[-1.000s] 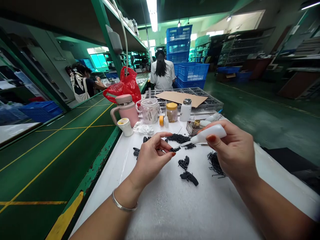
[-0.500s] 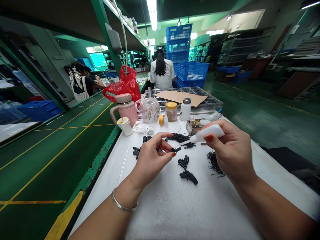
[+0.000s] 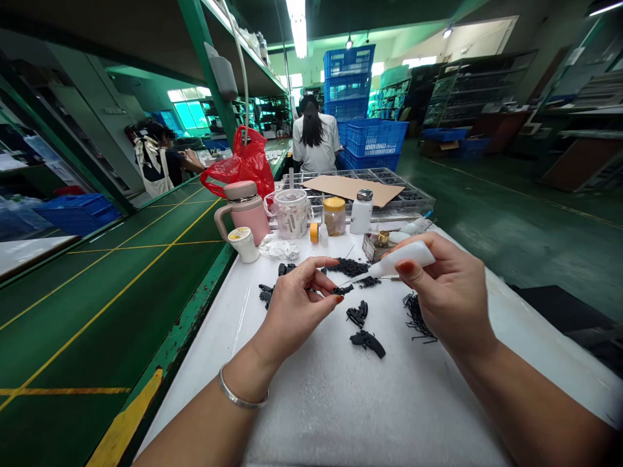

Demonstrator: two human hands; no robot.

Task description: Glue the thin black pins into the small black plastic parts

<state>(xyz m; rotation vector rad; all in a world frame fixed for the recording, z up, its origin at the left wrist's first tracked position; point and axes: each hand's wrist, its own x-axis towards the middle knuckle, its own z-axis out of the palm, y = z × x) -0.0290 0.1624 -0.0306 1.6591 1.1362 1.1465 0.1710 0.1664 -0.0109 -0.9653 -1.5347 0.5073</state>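
Between its fingertips my left hand (image 3: pixel 302 305) pinches a small black part (image 3: pixel 343 290). My right hand (image 3: pixel 445 285) is closed around a white squeeze bottle (image 3: pixel 403 257), whose thin nozzle points left and down, its tip at the black part. Two black pieces lie on the white table just right of my left hand, an upper one (image 3: pixel 357 314) and a lower, curved one (image 3: pixel 368 344). Behind the nozzle is a pile of small black pieces (image 3: pixel 348 266). Thin black bent rods (image 3: pixel 417 319) lie beside my right hand, partly hidden by it.
Along the back of the white table (image 3: pixel 311 402) stand a pink mug (image 3: pixel 248 214), a white-lidded tub (image 3: pixel 243 245), a clear bucket (image 3: pixel 292 214), a yellow-lidded jar (image 3: pixel 334 217) and a white bottle (image 3: pixel 361 213). Two people sit farther off, near blue crates (image 3: pixel 372 139) and at left.
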